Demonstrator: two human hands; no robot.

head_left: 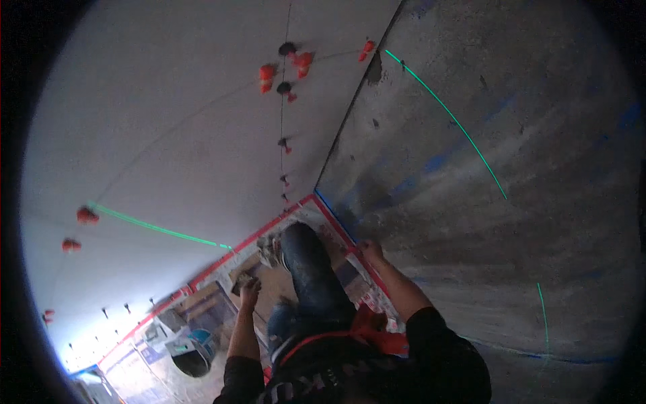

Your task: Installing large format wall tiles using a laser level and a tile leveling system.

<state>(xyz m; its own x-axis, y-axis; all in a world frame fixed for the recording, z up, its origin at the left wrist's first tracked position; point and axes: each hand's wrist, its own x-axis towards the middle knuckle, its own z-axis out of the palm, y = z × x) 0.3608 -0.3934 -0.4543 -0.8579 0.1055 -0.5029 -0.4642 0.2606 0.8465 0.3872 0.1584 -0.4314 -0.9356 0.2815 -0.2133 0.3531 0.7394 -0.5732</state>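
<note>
My left hand (249, 291) is low over the covered floor, its fingers closed on a small grey-brown piece (241, 280) whose kind I cannot make out. At the foot of the rough grey wall, my right hand (369, 252) has its fingers drawn together beside the red tape (347, 250); anything in them is too small to see. Between my two arms is my bent leg in dusty jeans (306, 252), with a dirty shoe (270, 250) near the corner.
Large pale tiles (168, 128) cover the left wall, with red tile-levelling caps (266, 77) and dark clips (284, 88) along their joints. Green laser lines (457, 121) cross both walls. A white-and-blue bucket (192, 353) stands at lower left. A red pouch (377, 330) hangs at my waist.
</note>
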